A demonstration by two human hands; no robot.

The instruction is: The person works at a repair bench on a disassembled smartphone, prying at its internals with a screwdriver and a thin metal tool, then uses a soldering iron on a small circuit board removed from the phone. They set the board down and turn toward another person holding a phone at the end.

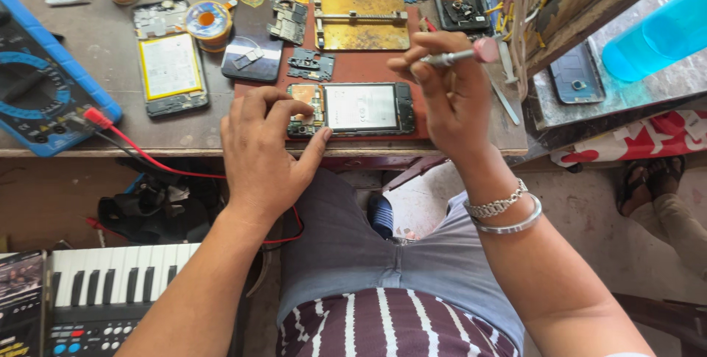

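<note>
While the opened phone (353, 110) lies on the red mat (353, 70) at the near edge of the bench (103, 55), the scene can be read from left to right. At the far left a blue multimeter (33, 84) is seen, its red lead (140, 152) trailing off the near edge; below it, off the bench, a keyboard (110, 276) is partly shown. Just right of the meter a second opened phone with a white battery (171, 66) is laid flat, and a solder reel (208, 22) is placed just beyond it. The left hand (261, 154) is rested on the left end of the opened phone, fingers curled over the exposed board and the thumb stretched along the near side, so that the phone is steadied rather than gripped. Beyond the phone, loose board parts (309, 64) and a brass holder (361, 25) are set out on the mat. The right hand (449, 99) is closed about a screwdriver (460, 55), which is held above the right end of the phone with its pink cap pointing right; the tip is hidden by the fingers. At the far right a blue bottle (655, 33) is seen. As far as can be judged, the back has already been removed and the board and battery exposed, while the parts are left unassembled; whether screws remain cannot be told.
</note>
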